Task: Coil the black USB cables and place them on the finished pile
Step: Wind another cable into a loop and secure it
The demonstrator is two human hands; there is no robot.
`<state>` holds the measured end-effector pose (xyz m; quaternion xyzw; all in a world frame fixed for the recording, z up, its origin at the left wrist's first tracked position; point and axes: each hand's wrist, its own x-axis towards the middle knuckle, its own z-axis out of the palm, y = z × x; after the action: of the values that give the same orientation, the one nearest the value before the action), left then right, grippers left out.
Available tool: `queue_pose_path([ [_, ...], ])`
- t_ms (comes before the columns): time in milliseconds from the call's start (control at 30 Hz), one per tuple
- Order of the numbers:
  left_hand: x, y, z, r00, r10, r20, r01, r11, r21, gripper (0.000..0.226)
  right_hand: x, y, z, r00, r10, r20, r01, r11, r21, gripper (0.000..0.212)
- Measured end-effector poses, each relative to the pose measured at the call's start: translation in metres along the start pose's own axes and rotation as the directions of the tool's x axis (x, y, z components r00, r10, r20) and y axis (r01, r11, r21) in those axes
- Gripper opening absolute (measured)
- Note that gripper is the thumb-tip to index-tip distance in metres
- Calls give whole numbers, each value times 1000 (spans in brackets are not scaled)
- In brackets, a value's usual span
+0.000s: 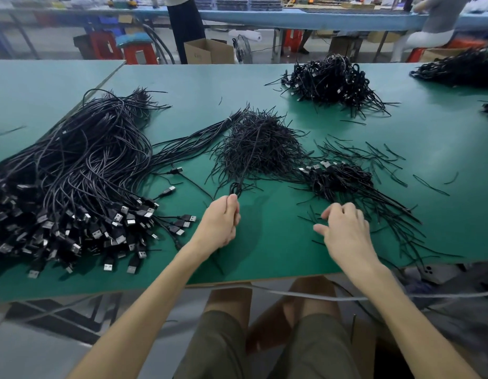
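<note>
A big bundle of uncoiled black USB cables (pixel 73 170) lies on the left of the green table (pixel 264 242), plugs toward me. My left hand (pixel 221 228) grips a looped black cable (pixel 236 188) that rises above its thumb. My right hand (pixel 344 231) hovers over loose black twist ties (pixel 379 220) with fingers loosely curled, and I see nothing in it. A small pile of coiled cables (pixel 335 179) lies just beyond my right hand. A heap of thin black ties (pixel 259 146) sits in the middle.
A larger pile of coiled cables (pixel 333 83) sits at the back right, and another dark pile (pixel 461 69) at the far right edge. A phone (pixel 437 272) lies beyond the table's front right edge. People, red stools and cardboard boxes stand behind the table.
</note>
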<state>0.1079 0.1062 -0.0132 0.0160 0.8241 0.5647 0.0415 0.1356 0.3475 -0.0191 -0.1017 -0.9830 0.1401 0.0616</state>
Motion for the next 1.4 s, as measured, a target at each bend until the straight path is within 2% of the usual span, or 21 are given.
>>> queue_pose_path([
  [100, 0, -1, 2, 999, 9, 37, -8, 1000, -26, 40, 3, 5, -1, 999, 20, 28, -22, 998, 65, 10],
  [233, 0, -3, 4, 996, 16, 92, -16, 1000, -4, 39, 6, 6, 2, 999, 32, 31, -33, 998, 44, 7],
  [367, 2, -8, 1, 995, 54, 84, -54, 999, -6, 40, 5, -7, 7, 994, -59, -92, 56, 998, -33, 6],
  [533, 6, -18, 6, 994, 87, 61, -90, 995, 37, 43, 7, -27, 8, 953, -175, -248, 180, 984, -1, 5],
  [633, 7, -25, 8, 994, 103, 47, -106, 992, 70, 44, 9, -38, 9, 942, -212, -261, 254, 957, 139, 10],
  [700, 8, -28, 9, 993, 108, 39, -112, 987, 114, 44, 6, -49, 9, 962, -182, -205, 255, 867, 427, 11],
  [767, 10, -29, 11, 993, 115, 20, -117, 976, 181, 44, 1, -65, 9, 981, -182, -73, 177, 656, 734, 9],
  [833, 13, -29, 11, 992, 128, 16, -127, 941, 313, 42, -2, -81, 15, 977, -206, 49, 50, 453, 890, 12],
  [933, 14, -27, 10, 987, 155, 52, -162, 891, 425, 38, -1, -95, 24, 979, -159, 128, -68, 336, 939, 18],
  [1000, 14, -27, 8, 979, 192, 69, -204, 891, 405, 37, 0, -98, 31, 981, -115, 158, -127, 237, 963, 16],
  [1100, 14, -29, 3, 965, 243, 94, -261, 900, 349, 35, 1, -96, 37, 981, -118, 157, -133, 192, 972, 17],
  [1167, 14, -30, -1, 962, 249, 116, -271, 928, 256, 35, 2, -95, 39, 973, -154, 172, -150, 146, 978, 19],
  [1300, 10, -28, -1, 962, 218, 164, -215, 976, -34, 38, 4, -89, 37, 956, -196, 217, -210, 57, 976, 28],
  [1400, 6, -25, 1, 966, 191, 174, -171, 978, -120, 41, 2, -87, 39, 964, -181, 195, -187, 61, 980, 28],
])
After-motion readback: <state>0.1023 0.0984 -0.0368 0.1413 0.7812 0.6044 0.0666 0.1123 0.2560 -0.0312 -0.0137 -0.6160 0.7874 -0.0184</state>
